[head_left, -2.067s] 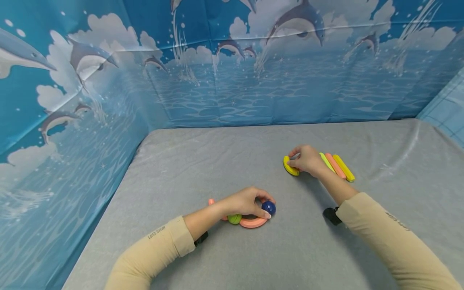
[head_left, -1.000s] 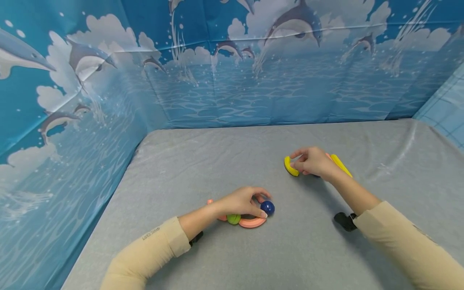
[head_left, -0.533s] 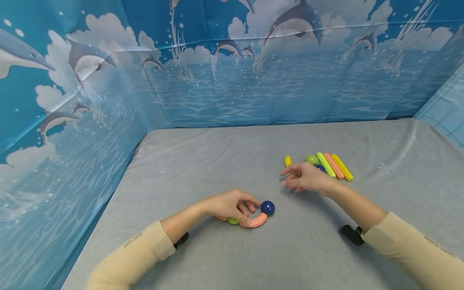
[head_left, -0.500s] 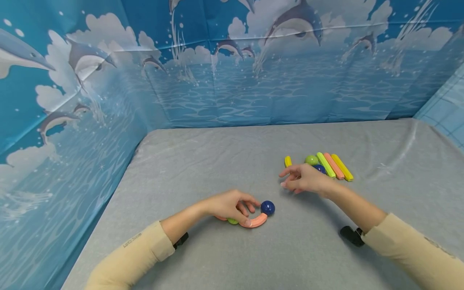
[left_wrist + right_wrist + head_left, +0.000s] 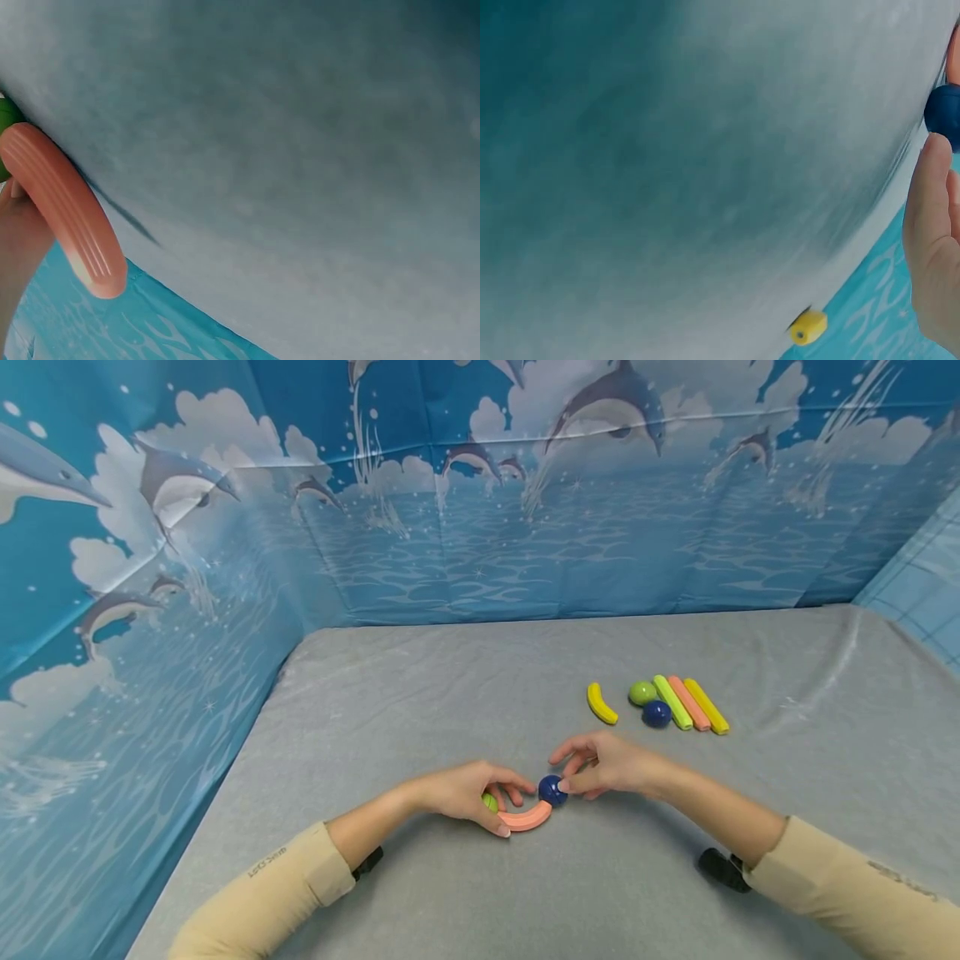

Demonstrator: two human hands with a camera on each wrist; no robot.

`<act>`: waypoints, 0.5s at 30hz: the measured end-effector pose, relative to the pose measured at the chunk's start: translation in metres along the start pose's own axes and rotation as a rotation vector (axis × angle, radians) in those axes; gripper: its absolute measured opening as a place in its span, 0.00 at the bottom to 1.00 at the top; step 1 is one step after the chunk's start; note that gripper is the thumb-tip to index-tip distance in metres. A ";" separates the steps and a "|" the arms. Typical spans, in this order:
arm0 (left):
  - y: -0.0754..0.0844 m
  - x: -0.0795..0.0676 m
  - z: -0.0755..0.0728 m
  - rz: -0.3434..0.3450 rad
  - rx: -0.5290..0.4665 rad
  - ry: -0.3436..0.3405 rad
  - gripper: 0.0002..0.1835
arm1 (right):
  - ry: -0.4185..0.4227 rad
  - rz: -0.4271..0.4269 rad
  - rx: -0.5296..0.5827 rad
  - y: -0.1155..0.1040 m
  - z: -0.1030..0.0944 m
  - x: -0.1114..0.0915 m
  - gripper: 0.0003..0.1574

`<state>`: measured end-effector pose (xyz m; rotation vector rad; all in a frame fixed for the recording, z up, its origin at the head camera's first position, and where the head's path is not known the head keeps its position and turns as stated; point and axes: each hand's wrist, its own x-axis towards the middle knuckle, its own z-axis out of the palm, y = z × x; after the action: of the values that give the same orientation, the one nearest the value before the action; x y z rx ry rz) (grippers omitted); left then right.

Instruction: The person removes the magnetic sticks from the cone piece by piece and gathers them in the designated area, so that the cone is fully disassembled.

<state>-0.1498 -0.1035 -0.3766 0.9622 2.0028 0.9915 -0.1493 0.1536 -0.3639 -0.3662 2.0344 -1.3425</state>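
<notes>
Over the grey cloth my left hand (image 5: pixel 468 789) curls around a green ball (image 5: pixel 490 802), its thumb at the left end of a curved orange piece (image 5: pixel 527 817). In the left wrist view, a ribbed orange curved piece (image 5: pixel 66 210) lies beside the green ball (image 5: pixel 7 124); in the head view my hand hides that side. At the right end of the curved orange piece sits a dark blue ball (image 5: pixel 552 790). My right hand (image 5: pixel 611 766) touches this ball with the thumb. Its index finger stands apart behind the ball.
Farther back on the grey cloth (image 5: pixel 390 693) lie a curved yellow piece (image 5: pixel 602 704), a second green ball (image 5: pixel 642 693) and a second blue ball (image 5: pixel 657 714). Green, orange (image 5: pixel 689 703) and yellow (image 5: pixel 707 707) sticks lie side by side there. A dolphin-print curtain (image 5: pixel 480 552) borders the cloth.
My right hand has left the curved yellow piece and come down to the near blue ball. My left hand has left that ball and drawn back left onto the green one.
</notes>
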 end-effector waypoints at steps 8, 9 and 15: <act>0.001 0.001 0.002 -0.001 0.004 0.006 0.30 | -0.002 -0.061 -0.064 0.003 0.010 0.004 0.27; 0.001 0.001 0.002 -0.003 0.001 0.007 0.30 | -0.004 -0.073 -0.073 0.003 0.011 0.004 0.27; 0.001 0.001 0.002 0.004 -0.011 -0.009 0.30 | 0.014 -0.132 -0.163 0.003 0.019 0.008 0.26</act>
<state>-0.1486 -0.1019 -0.3767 0.9633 1.9867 0.9978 -0.1419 0.1370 -0.3741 -0.5743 2.1700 -1.2615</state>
